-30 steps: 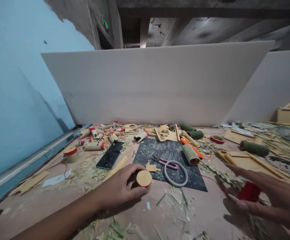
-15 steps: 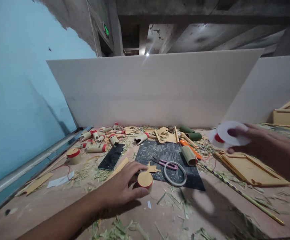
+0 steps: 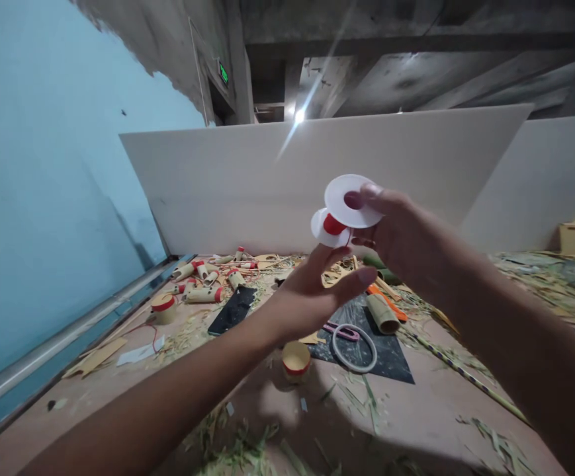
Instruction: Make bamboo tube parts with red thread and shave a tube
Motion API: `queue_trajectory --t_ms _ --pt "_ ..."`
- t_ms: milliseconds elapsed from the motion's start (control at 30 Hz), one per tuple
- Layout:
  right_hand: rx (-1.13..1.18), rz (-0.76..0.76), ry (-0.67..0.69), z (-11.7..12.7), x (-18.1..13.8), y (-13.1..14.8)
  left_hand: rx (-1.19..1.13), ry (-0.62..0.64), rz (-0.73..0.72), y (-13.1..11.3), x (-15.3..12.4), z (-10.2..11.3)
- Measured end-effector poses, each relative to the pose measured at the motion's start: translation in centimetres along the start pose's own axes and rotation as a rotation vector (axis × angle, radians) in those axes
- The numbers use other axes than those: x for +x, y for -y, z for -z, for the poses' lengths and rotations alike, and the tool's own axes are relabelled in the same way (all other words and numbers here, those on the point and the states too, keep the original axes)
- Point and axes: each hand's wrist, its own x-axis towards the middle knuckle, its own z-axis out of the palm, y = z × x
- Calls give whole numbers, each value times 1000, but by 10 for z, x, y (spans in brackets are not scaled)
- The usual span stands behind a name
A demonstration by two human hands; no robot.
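Right hand [image 3: 394,228] grips red-thread spool [image 3: 335,198] at 2 o'clock; left hand [image 3: 307,294] loosely spread just below (contact unclear). Shaving-strewn surface [image 3: 426,410] at 6, white panel [image 3: 257,185] at 12, blue wall [image 3: 34,198] at 9.

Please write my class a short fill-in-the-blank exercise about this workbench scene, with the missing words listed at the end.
1. The right hand holds a spool wound with thread coloured ____.
2. The body of the spool itself is coloured ____.
3. As the person sees it, the phone lies to the ____ of the dark mat.

Missing words: red; white; left.
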Motion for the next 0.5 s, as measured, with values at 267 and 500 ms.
queue_trajectory --t_ms 267,500 --pt "159 13 -232 31 0 -2 -114 -34 134 -16 4 20" --pt "282 -204 -317 69 -3 -24 97 -220 63 -24 -1 53"
